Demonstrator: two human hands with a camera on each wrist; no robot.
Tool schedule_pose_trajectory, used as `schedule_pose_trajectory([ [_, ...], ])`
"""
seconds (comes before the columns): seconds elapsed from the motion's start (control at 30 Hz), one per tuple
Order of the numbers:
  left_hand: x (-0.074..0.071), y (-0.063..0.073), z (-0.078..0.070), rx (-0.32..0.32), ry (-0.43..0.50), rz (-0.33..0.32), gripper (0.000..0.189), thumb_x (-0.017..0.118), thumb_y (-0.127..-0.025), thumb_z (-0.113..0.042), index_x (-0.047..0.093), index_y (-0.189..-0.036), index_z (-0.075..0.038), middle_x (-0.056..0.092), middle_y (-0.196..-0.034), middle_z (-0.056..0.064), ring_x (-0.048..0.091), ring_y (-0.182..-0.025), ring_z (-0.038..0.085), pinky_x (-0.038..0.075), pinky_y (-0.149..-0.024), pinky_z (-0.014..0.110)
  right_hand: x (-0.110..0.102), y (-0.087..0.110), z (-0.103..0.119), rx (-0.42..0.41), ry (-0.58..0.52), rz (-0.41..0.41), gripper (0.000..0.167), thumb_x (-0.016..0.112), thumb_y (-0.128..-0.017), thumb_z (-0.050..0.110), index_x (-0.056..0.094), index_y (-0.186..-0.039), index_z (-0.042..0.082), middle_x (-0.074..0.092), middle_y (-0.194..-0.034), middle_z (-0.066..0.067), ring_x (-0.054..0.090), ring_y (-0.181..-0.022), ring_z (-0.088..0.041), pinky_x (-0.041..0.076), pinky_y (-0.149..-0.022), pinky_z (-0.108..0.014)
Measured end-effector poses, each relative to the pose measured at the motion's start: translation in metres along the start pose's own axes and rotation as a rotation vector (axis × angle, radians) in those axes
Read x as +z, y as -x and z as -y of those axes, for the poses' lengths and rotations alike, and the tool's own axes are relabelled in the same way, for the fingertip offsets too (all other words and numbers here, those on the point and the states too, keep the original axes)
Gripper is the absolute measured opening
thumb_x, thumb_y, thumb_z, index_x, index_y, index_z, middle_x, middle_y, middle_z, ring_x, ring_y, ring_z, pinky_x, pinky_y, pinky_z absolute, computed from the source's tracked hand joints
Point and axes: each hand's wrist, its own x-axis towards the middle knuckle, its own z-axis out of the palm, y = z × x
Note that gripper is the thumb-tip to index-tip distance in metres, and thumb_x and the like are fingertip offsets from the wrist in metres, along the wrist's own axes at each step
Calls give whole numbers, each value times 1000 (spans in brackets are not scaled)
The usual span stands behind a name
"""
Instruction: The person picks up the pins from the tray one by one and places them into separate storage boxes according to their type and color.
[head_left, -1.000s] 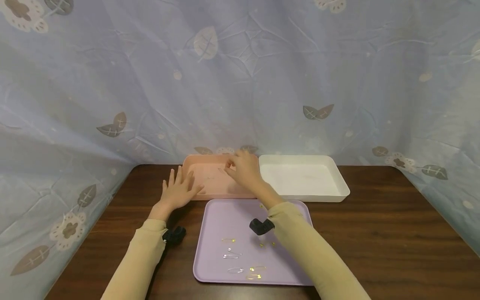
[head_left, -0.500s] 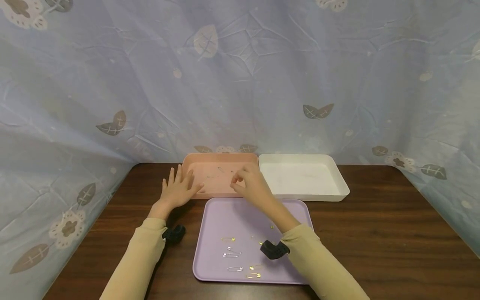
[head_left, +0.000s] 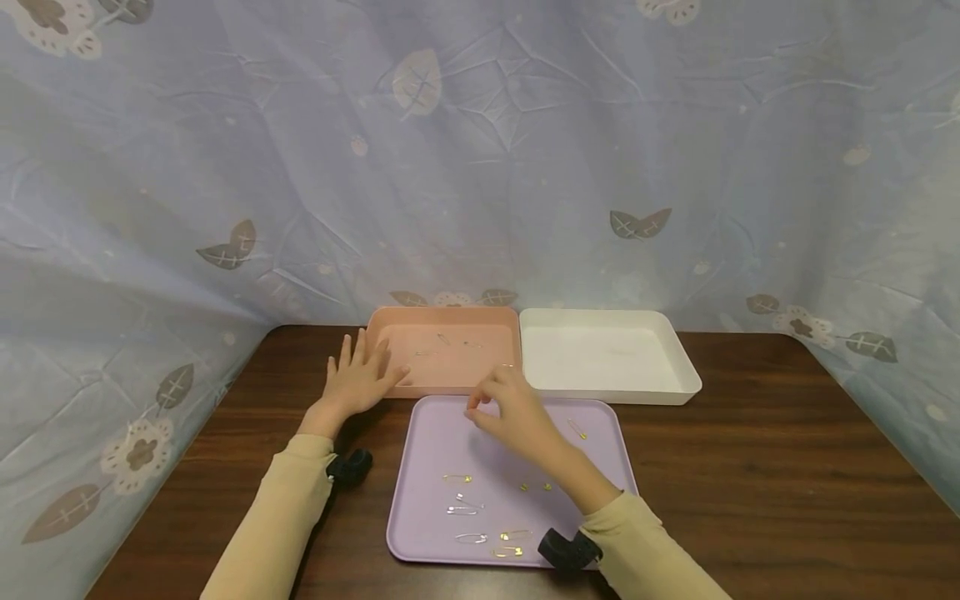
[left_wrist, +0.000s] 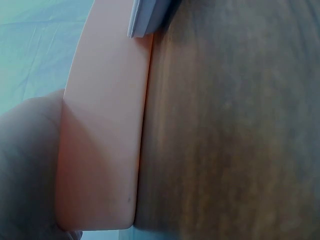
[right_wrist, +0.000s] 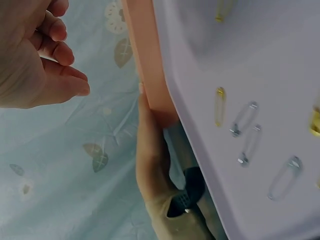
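Observation:
My left hand [head_left: 355,385] lies with fingers spread on the left edge of the pink tray [head_left: 450,388]. My right hand [head_left: 517,414] is above the far part of the lilac tray [head_left: 442,433], fingers loosely bent, with no object visible between them. Silver safety pins [head_left: 472,344] lie scattered in the pink tray. On the lilac tray are several gold safety pins [head_left: 508,552] and a few silver safety pins [head_left: 471,538]. The right wrist view shows the curled fingers [right_wrist: 62,52] beyond the tray's edge, apart from the pins.
To the right of the pink tray stands a white tray [head_left: 607,354], its near wall close to the lilac tray. All three sit on a dark wooden table [head_left: 757,450]. A patterned curtain [head_left: 480,167] hangs behind them.
My right hand has come back from over the pink tray to the lilac tray, uncovering silver pins in the pink tray and a gold pin at the upper right. My left hand stays put.

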Motion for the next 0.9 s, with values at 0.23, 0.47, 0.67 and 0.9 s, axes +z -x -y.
schedule_pose_trajectory([
  [0.23,0,0,1,6,-4,-1,84,35,-95,-67,13,-157,-14,-11,-162,23,-12,-147,49,-1,-110,74,4,19,3,-14,-24,56,13,78,-80,16,65,-76,18,54,-85,3,48,-88,-12,42,-81,-30],
  [0.47,0,1,1,7,-4,-2,85,35,-95,-67,13,-157,-14,-9,-162,24,-14,-147,48,-2,-110,75,9,31,1,-46,-16,134,12,77,-81,18,65,-79,19,57,-85,3,48,-89,-11,41,-82,-30],
  [0.67,0,1,2,10,-11,-12,86,36,-94,-68,14,-157,-14,-8,-162,24,-11,-147,49,0,-110,75,11,36,-1,-70,3,252,11,77,-78,17,66,-78,19,58,-85,2,47,-89,-11,40,-83,-28],
  [0.9,0,0,1,11,-3,-7,86,36,-94,-68,14,-157,-15,-9,-162,23,-13,-148,48,0,-111,74,9,42,-4,-29,-15,413,9,76,-75,16,68,-78,19,56,-83,3,41,-86,-8,36,-78,-24],
])
